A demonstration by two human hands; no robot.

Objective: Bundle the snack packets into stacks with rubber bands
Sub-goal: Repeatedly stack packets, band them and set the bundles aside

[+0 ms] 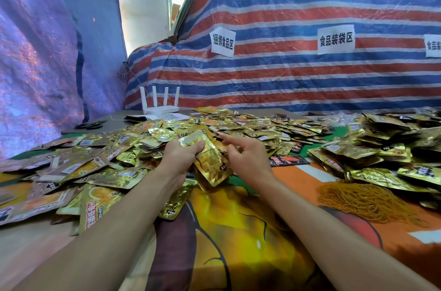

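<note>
**Striped tarp, a table deep in gold packets**

Striped tarp (286, 76) hangs behind the table (238, 231), with paper signs (335, 39) stuck on it. Loose packets (238, 123) lie heaped from the left edge across to the far right corner. Over the middle, the left hand (183, 154) grips a stack (210, 162) of gold packets, fingers curled round its upper end. The right hand (245, 157) is just beside the stack, forefinger pointing, other fingers loosely bent, holding nothing I can see. Rubber bands (365, 200) lie in an orange heap near the right edge. A white router (160, 104) and scissors (91, 125) sit at the far left.
</note>
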